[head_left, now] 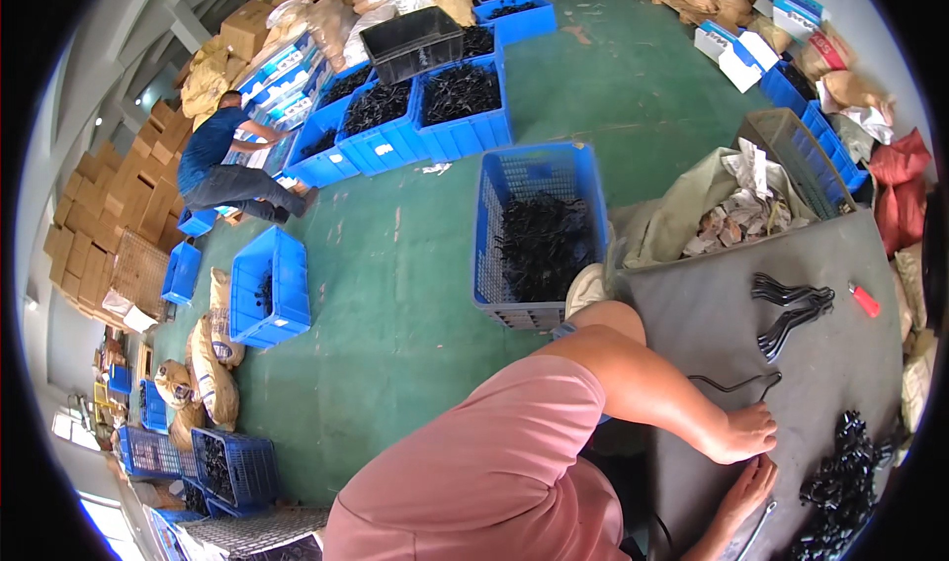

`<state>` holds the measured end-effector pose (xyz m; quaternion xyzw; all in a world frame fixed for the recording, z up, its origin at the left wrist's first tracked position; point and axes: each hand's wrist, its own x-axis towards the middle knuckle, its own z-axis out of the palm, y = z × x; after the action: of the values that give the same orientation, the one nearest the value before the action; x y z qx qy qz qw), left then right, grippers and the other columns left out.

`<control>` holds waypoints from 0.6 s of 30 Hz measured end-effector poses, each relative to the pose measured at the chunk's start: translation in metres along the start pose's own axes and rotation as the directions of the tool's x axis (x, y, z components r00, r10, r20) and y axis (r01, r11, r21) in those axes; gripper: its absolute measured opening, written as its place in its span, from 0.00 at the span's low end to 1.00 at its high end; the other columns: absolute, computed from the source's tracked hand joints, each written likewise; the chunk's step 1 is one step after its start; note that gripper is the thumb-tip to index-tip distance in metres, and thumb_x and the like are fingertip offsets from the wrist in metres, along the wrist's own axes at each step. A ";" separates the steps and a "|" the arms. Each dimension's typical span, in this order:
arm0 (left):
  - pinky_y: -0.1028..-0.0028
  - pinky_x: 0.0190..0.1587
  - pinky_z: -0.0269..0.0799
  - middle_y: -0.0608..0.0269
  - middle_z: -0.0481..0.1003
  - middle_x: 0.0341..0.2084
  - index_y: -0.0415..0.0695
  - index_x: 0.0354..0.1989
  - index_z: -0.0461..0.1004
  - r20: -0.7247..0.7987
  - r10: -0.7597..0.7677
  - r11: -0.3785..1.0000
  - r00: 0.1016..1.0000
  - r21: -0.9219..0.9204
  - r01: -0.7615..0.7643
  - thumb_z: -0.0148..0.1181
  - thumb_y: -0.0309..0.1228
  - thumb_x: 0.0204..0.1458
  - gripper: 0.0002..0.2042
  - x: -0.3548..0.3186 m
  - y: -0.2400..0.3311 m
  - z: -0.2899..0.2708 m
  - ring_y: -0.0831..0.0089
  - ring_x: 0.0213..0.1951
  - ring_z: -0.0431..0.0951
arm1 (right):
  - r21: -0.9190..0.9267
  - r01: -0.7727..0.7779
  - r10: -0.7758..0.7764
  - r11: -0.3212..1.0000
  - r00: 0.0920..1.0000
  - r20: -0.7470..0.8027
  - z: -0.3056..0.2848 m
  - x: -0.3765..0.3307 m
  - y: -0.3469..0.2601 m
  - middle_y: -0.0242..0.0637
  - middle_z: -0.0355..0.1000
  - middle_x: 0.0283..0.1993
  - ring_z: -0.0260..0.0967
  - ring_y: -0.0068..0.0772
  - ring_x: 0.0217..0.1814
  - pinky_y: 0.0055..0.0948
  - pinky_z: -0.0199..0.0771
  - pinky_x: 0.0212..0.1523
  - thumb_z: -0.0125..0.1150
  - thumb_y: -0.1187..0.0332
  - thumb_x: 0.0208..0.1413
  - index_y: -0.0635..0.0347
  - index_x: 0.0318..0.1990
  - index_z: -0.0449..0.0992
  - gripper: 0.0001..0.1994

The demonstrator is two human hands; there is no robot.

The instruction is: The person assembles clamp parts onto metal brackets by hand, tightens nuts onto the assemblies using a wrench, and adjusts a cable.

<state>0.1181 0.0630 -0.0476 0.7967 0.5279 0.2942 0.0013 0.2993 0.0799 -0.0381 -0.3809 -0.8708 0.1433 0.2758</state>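
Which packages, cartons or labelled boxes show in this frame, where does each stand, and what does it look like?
Brown cardboard cartons: stacked against the left wall, plain rectangular.
White-and-blue printed boxes: on the green floor, upper right, flat rectangular.
White-and-blue printed boxes: piled behind the blue crates, upper left, near a crouching person.
Tan filled sacks: lying on the floor at left, beside a blue plastic crate.
No screens or signs are visible.

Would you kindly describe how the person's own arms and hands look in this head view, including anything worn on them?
Both hands are bare, with no gloves. The left hand ends a bare forearm, and a loose pink short sleeve covers the upper arm and shoulder. The right hand shows only partly at the lower edge; its forearm is bare as well. No watch, rings or wristbands can be made out.
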 end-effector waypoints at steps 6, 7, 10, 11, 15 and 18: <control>0.59 0.56 0.65 0.52 0.73 0.42 0.37 0.49 0.71 0.084 -0.101 0.993 0.991 0.075 0.094 0.53 0.29 0.55 0.15 -0.024 -0.008 -0.035 0.58 0.48 0.74 | 0.178 0.020 -0.017 0.984 1.000 -0.017 -0.002 0.020 -0.036 0.48 0.70 0.39 0.67 0.52 0.43 0.47 0.68 0.48 0.57 0.77 0.58 0.66 0.45 0.73 0.08; 0.59 0.56 0.66 0.51 0.73 0.43 0.36 0.51 0.71 0.036 -0.060 0.995 0.998 0.083 0.057 0.53 0.29 0.55 0.17 -0.023 -0.004 -0.026 0.58 0.48 0.74 | 0.171 0.012 -0.013 0.985 1.000 0.007 -0.005 0.018 -0.034 0.48 0.70 0.39 0.67 0.53 0.43 0.47 0.68 0.47 0.58 0.77 0.57 0.66 0.46 0.73 0.10; 0.58 0.56 0.67 0.50 0.72 0.44 0.34 0.57 0.68 0.051 -0.008 1.000 0.999 0.013 0.007 0.53 0.26 0.53 0.21 -0.017 0.008 -0.013 0.54 0.47 0.74 | 0.118 0.042 -0.034 0.992 0.997 -0.068 -0.021 -0.003 -0.021 0.47 0.70 0.40 0.67 0.55 0.43 0.48 0.69 0.47 0.58 0.75 0.54 0.64 0.46 0.73 0.12; 0.57 0.56 0.67 0.49 0.72 0.45 0.34 0.58 0.68 0.046 0.020 1.000 0.999 -0.002 -0.020 0.55 0.26 0.52 0.22 -0.017 0.011 -0.011 0.53 0.48 0.73 | 0.114 0.050 -0.039 0.992 0.994 -0.101 -0.019 -0.010 -0.013 0.47 0.70 0.39 0.67 0.55 0.43 0.48 0.68 0.47 0.59 0.74 0.54 0.63 0.45 0.73 0.11; 0.57 0.56 0.67 0.49 0.72 0.48 0.35 0.60 0.67 0.067 0.003 0.998 0.998 -0.059 0.001 0.59 0.26 0.54 0.24 -0.023 0.019 -0.025 0.53 0.50 0.73 | 0.141 0.044 -0.029 0.989 0.994 -0.103 -0.025 -0.015 -0.025 0.48 0.71 0.40 0.68 0.55 0.44 0.49 0.69 0.48 0.61 0.75 0.52 0.63 0.41 0.74 0.09; 0.57 0.54 0.69 0.49 0.74 0.46 0.35 0.58 0.69 0.046 0.001 0.999 0.999 -0.054 0.002 0.59 0.25 0.53 0.22 -0.023 0.017 -0.028 0.52 0.48 0.74 | 0.098 0.064 -0.056 0.993 0.995 -0.083 -0.026 -0.013 -0.025 0.47 0.70 0.39 0.67 0.55 0.43 0.49 0.68 0.47 0.59 0.74 0.54 0.63 0.43 0.73 0.09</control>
<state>0.1129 0.0275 -0.0304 0.8028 0.5197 0.2901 0.0350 0.3067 0.0546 -0.0106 -0.3455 -0.8618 0.1631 0.3335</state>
